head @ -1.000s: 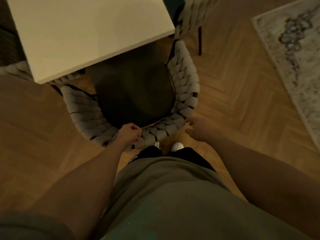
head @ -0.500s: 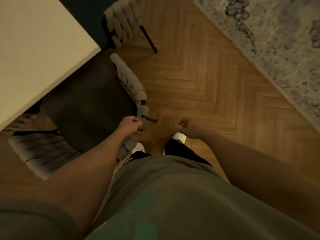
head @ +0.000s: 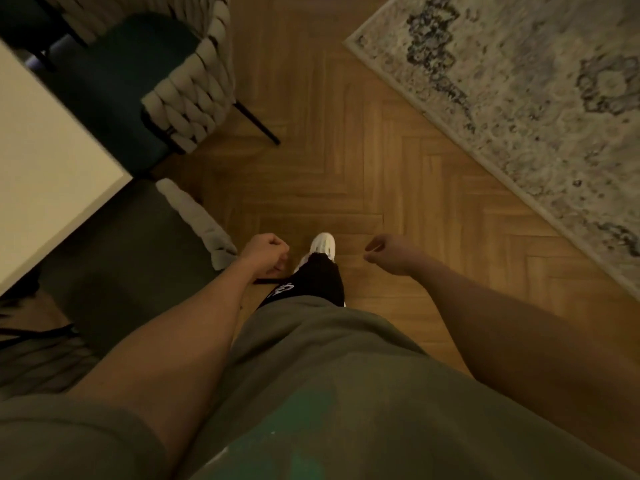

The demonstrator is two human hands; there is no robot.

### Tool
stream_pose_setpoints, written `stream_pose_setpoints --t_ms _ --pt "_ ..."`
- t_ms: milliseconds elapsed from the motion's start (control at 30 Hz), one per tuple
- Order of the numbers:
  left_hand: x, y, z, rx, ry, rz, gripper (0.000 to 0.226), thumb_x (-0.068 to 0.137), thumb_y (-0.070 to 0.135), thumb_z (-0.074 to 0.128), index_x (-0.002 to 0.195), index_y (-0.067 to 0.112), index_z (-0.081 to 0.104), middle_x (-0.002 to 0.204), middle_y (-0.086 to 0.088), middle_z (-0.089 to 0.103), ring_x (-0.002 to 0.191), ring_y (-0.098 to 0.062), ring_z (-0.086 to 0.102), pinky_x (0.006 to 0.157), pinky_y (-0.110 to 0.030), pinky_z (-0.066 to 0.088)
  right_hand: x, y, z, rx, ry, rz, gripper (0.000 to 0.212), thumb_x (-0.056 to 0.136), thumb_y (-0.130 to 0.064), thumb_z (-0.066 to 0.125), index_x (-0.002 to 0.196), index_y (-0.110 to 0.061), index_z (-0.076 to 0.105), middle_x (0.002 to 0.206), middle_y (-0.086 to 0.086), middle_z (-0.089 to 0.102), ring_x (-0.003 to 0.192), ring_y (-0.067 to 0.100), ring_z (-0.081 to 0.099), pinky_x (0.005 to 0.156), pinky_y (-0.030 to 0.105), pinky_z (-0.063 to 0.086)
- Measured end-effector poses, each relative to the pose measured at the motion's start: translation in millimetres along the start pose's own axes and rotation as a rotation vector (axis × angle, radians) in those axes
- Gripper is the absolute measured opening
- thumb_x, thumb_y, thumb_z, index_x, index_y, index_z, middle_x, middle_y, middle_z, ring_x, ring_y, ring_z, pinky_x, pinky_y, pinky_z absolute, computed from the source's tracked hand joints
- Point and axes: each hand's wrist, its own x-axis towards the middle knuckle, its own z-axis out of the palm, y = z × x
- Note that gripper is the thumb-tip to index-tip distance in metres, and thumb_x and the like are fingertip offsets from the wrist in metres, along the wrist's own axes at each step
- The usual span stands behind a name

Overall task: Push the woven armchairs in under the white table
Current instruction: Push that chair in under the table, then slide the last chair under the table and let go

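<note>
The white table (head: 45,161) fills the left edge. Partly under its corner stands the near woven armchair, showing a dark seat (head: 138,258) and a pale woven rim (head: 197,216). A second woven armchair (head: 194,95) with a dark seat stands at the top left, at the table's other side. My left hand (head: 265,251) is a closed fist just right of the near chair's rim, apart from it or barely touching. Over the floor, my right hand (head: 384,252) hangs loosely curled and holds nothing.
Herringbone wood floor (head: 346,174) spreads ahead. A patterned pale rug (head: 519,116) covers the right and top right. My white shoe (head: 323,244) steps forward between my hands. A thin black leg (head: 258,124) of the far chair sticks out onto the floor.
My left hand has come off the near chair's woven back. The view has swung right and forward, so the table and near chair slid to the left and the second chair came into view.
</note>
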Motion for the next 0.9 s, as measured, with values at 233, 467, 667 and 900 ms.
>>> stream_pose_setpoints --t_ms 233,467,667,900 --pt "71 89 -18 -0.022 0.034 0.009 0.009 0.100 0.018 0.055 0.095 0.015 0.063 0.096 -0.008 0.069 0.080 -0.024 0.067 0.078 -0.042 0.058 76 -28 -97 -0.010 -0.010 -0.011 0.037 0.095 -0.032 0.064 0.128 -0.016 0.064 0.127 0.008 0.064 0.114 0.023 0.061 0.097 0.039 0.053" --pt "130 191 -49 -0.068 0.040 0.003 0.008 0.100 0.014 0.054 0.096 0.014 0.060 0.090 -0.008 0.066 0.071 -0.019 0.064 0.062 -0.033 0.054 161 -91 -202 -0.084 -0.055 -0.008 0.033 0.095 -0.033 0.063 0.125 -0.019 0.064 0.122 0.006 0.066 0.110 0.022 0.062 0.097 0.043 0.054" --pt "162 267 -84 -0.116 0.076 0.019 0.009 0.100 0.014 0.055 0.092 0.017 0.059 0.092 -0.007 0.066 0.070 -0.017 0.063 0.060 -0.029 0.052 216 -149 -274 -0.165 -0.062 -0.082 0.031 0.097 -0.032 0.061 0.125 -0.019 0.064 0.117 0.003 0.067 0.103 0.018 0.063 0.086 0.033 0.055" --pt "211 347 -121 -0.187 0.179 -0.039 0.010 0.100 0.013 0.055 0.102 0.009 0.063 0.094 -0.008 0.067 0.075 -0.018 0.065 0.057 -0.027 0.049 298 -212 -369 -0.309 -0.125 -0.196 0.029 0.097 -0.033 0.062 0.120 -0.018 0.067 0.118 0.002 0.067 0.099 0.016 0.060 0.067 0.022 0.044"
